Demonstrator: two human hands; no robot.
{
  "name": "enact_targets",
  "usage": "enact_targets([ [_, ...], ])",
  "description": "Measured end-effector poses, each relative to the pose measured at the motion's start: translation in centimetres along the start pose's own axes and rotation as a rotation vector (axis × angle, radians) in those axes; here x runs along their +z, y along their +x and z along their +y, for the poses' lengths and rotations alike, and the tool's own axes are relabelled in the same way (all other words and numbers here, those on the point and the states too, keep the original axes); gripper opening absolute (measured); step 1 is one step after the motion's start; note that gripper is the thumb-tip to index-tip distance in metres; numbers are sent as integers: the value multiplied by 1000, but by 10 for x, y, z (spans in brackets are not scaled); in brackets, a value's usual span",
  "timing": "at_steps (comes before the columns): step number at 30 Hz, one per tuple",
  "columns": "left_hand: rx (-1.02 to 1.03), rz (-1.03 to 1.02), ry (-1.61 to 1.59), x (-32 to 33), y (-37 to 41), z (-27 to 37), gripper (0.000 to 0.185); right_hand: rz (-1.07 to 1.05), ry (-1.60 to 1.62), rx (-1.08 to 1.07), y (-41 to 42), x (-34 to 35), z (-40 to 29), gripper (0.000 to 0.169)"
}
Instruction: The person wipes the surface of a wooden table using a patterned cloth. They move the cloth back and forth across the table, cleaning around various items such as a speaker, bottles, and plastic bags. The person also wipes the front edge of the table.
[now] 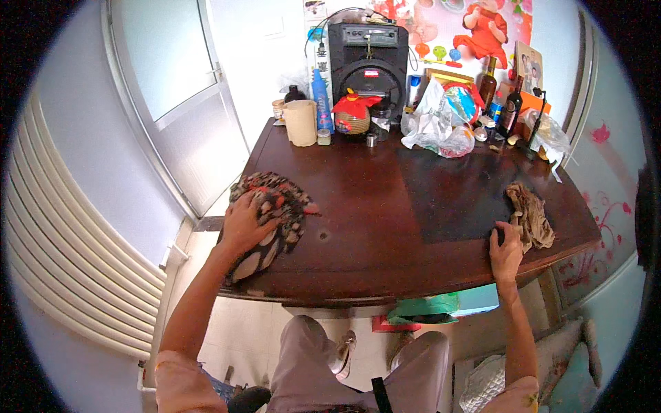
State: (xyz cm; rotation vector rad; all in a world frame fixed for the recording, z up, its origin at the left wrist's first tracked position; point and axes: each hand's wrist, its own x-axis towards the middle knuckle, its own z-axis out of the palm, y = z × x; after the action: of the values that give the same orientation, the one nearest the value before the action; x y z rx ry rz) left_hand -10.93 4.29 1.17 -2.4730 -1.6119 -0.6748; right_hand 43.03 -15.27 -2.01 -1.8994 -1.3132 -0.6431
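Observation:
My left hand (247,223) is on a bunched cloth (281,206) with a dark, beige and red pattern, its fingers curled over the folds. The cloth lies on the left front corner of a dark reddish-brown wooden table (356,217). At the table's right front edge rests my right hand (506,253), thumb and fingers apart, with nothing visible in its grasp. Right beside its fingers is a crumpled brown rag (532,217); whether they touch it I cannot tell.
Along the table's back stand a black speaker (367,67), a paper roll (300,123), a blue bottle (322,100), a red-topped jar (353,116), plastic bags (439,129) and dark glass bottles (511,111). A radiator (77,248) is at left.

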Motion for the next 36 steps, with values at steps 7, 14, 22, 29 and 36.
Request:
enact_targets([
  [7, 95, -22, 16, 75, 120, 105, 85, -9, 17, 6, 0, -5, -5, 18],
  [14, 377, 73, -116, 100, 97, 216, 80, 4, 41, 52, 2, -2, -7, 19],
  [22, 606, -118, -319, 8, -23, 194, 67, 35, 9, 67, -2, 0, 1, 17],
  [29, 307, -59, -188, 18, 0, 117, 63, 34, -18, 55, -2, -4, -11, 17],
  [36, 368, 50, -152, 71, 48, 224, 81, 92, 41, 58, 0, 4, -5, 17],
])
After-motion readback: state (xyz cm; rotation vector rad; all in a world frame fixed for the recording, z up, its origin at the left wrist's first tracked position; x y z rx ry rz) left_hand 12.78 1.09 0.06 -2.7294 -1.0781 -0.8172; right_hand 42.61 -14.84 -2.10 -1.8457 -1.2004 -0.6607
